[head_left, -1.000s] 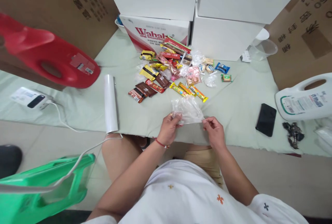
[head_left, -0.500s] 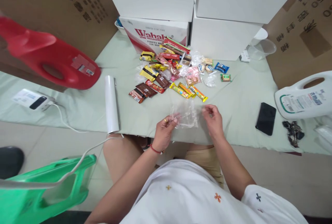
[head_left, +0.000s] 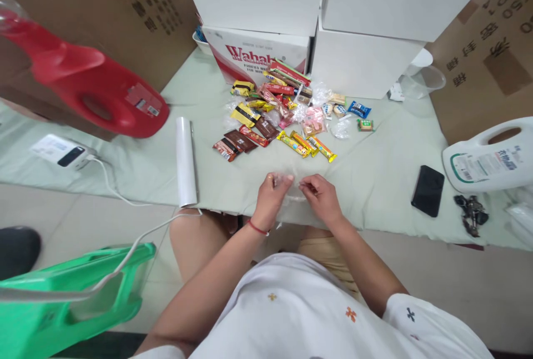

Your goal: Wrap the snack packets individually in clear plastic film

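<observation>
A clear plastic bag [head_left: 295, 192] is between my hands, just above the front part of the table. My left hand [head_left: 271, 195] grips it, thumb against the curled fingers. On the bag's other side, the fingers of my right hand [head_left: 320, 195] are pinched together at its edge. Beyond my hands lies a pile of wrapped snacks: several yellow snack bars [head_left: 306, 145], brown packets [head_left: 239, 141], a red packet [head_left: 254, 136] and a pink packet [head_left: 313, 120]. A small green packet [head_left: 365, 125] and a blue packet [head_left: 358, 109] lie at the pile's right.
A white roll [head_left: 186, 162] and a red jug [head_left: 100, 90] are on the left, with a white device [head_left: 62, 152] on a cable. At right are a black phone [head_left: 427, 191], keys [head_left: 471, 215] and a white jug [head_left: 491, 153]. White boxes [head_left: 366, 59] stand behind the snacks.
My right hand has moved left to the bag, its fingers now pinched at the edge. My left hand has turned slightly, still gripping the bag. The camera view has shifted slightly.
</observation>
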Tool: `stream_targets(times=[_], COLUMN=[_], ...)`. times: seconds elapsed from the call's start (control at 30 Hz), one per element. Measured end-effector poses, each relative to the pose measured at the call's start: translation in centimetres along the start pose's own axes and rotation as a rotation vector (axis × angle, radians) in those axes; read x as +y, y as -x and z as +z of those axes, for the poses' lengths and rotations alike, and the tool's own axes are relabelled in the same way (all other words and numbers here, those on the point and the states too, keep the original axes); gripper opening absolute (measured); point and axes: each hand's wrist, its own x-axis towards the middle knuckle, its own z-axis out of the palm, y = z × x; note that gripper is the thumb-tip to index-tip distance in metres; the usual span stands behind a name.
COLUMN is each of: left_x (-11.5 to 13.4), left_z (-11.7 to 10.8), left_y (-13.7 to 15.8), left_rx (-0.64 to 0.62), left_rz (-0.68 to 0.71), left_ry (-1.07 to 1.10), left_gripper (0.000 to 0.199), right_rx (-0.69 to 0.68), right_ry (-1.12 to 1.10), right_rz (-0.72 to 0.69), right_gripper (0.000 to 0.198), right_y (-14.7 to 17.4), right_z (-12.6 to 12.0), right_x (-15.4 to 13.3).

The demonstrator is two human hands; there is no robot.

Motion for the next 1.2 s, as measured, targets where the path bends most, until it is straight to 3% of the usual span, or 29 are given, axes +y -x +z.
stream_targets(times=[0.07, 0.23, 0.37, 0.47, 0.6, 0.77, 1.0, 1.07, 1.13, 1.2], left_x=[0.1, -0.7, -1.0, -0.5, 0.4, 0.8, -0.1, -0.1, 0.6, 1.7], left_z=[0.4, 0.9, 0.7, 0.6, 0.6, -0.6, -4.1, -4.6, -4.5, -3.7], left_y=[-0.9, -1.4, -1.0, -1.0, -1.3, -1.2, -1.5, -1.6, -1.3, -0.8], left_rx=[0.06, 0.202, 0.228, 0.152, 0.161, 0.09, -0.103, -0.022, 0.099, 0.118], left_rz=[0.049, 0.079, 0.004, -0.124, -0.198, -0.164, -0.186, -0.066, 0.156, 0.405], left_ry=[-0.051, 0.198, 0.422, 0.503, 0.562, 0.421, 0.123, 0.052, -0.071, -0.266], left_gripper=[0.04, 0.039, 0.026, 0.021, 0.024, 0.035, 0.024, 0.017, 0.018, 0.028], right_rx=[0.088, 0.478, 0.458, 0.421, 0.319, 0.282, -0.057, -0.09, -0.13, -0.184], right_ry=[-0.058, -0.541, -1.0, -1.16, -0.962, -0.58, -0.706, -0.67, -0.609, -0.553], right_rz=[0.025, 0.253, 0.478, 0.608, 0.677, 0.519, 0.69, 0.69, 0.679, 0.663], right_gripper=[0.016, 0.025, 0.031, 0.032, 0.031, 0.036, 0.042, 0.04, 0.038, 0.036], right_y=[0.2, 1.1, 2.1, 2.1, 1.2, 0.3, -1.3, -1.9, -2.4, -2.9], right_z=[-0.4, -1.9, -3.2, -4.0, -4.5, -6.3, -10.5, -10.6, -10.3, -9.9], right_x=[-0.1, 1.0, 2.3, 2.6, 2.3, 2.1, 2.4, 2.1, 1.7, 1.0])
